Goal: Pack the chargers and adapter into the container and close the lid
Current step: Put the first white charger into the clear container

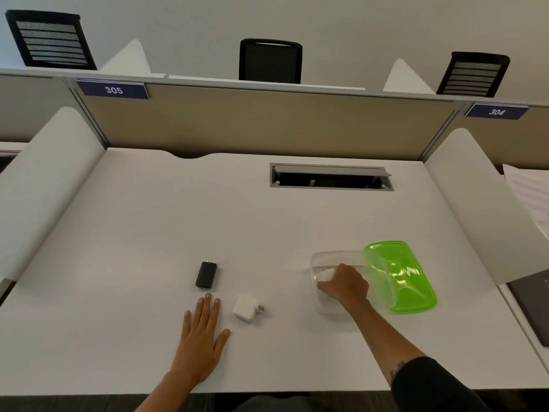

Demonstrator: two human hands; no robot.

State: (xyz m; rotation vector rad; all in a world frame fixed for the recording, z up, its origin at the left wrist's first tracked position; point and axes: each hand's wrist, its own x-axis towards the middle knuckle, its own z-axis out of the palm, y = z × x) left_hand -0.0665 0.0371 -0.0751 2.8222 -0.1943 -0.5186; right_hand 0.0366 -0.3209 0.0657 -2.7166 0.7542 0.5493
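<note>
A clear plastic container stands on the white desk at the right, with its green lid leaning on its right side. My right hand is inside the container, shut on a white charger whose prongs point left. A black charger lies on the desk, prongs pointing away. A white square adapter lies near it, prongs to the right. My left hand rests flat on the desk, fingers apart, just below the black charger and left of the adapter.
An open cable hatch is set in the desk at the back. White side dividers flank the desk. A dark device and papers lie on the neighbouring desk at right. Black chairs stand beyond the partition.
</note>
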